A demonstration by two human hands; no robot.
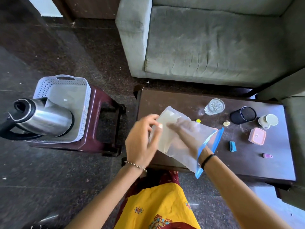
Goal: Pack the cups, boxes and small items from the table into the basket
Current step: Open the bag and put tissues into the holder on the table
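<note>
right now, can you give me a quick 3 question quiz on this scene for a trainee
1. True or false: the steel kettle lies on its side in the basket.
2. Where is the right hand? A) inside the zip bag B) in the basket C) on the steel kettle
3. Fill in: the clear glass stands on the ___.

Key
1. True
2. A
3. table
</note>
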